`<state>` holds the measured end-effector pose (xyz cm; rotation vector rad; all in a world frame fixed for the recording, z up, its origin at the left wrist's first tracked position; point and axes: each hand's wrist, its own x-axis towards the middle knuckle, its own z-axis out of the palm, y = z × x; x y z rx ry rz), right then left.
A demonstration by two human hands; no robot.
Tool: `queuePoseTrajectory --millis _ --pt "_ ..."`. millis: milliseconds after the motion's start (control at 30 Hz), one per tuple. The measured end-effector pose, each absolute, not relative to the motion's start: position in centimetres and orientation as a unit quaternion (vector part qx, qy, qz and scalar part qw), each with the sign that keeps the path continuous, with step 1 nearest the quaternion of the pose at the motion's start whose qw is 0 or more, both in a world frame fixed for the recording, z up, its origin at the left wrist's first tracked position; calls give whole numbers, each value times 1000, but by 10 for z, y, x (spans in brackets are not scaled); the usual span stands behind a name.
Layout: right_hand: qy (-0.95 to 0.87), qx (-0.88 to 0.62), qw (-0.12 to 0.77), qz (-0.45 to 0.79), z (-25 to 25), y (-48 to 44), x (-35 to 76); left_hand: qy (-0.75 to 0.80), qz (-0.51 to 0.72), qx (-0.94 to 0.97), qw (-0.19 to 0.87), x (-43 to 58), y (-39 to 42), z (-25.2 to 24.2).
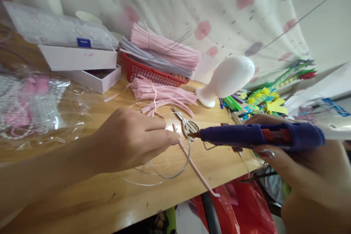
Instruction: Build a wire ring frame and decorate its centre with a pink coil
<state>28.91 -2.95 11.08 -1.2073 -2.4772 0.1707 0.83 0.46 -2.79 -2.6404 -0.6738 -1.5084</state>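
Note:
My left hand [131, 140] is closed, pinching a thin silvery wire hoop [173, 178] between thumb and fingers. A narrow pink strip [196, 169] runs from beside those fingertips down toward the table's front edge; whether it is pinched too, I cannot tell. My right hand [298, 164] grips a blue hot glue gun [233, 135], its nozzle pointing left at the hoop's upper end, close to my left fingertips. Behind the nozzle, a pair of scissors [179, 114] lies on the table, its handles partly hidden. A tied bundle of pink strips [164, 91] lies just beyond.
A red basket [156, 75] with pink and grey bundles stands at the back, beside a white foam head [230, 76]. White boxes [79, 58] and a bag of beads [38, 106] fill the left. Colourful pieces [265, 102] lie right, on the wooden table [90, 197].

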Motion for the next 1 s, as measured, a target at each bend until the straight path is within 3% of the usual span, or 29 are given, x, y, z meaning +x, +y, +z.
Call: queuePoseTrajectory --millis 300,1000 --pt "-880 -438 184 -3 113 -32 281 -182 -482 -857 18 7 8 -22" --pt "-889 -431 157 6 122 -29 277 -194 -491 -849 28 7 8 -27"
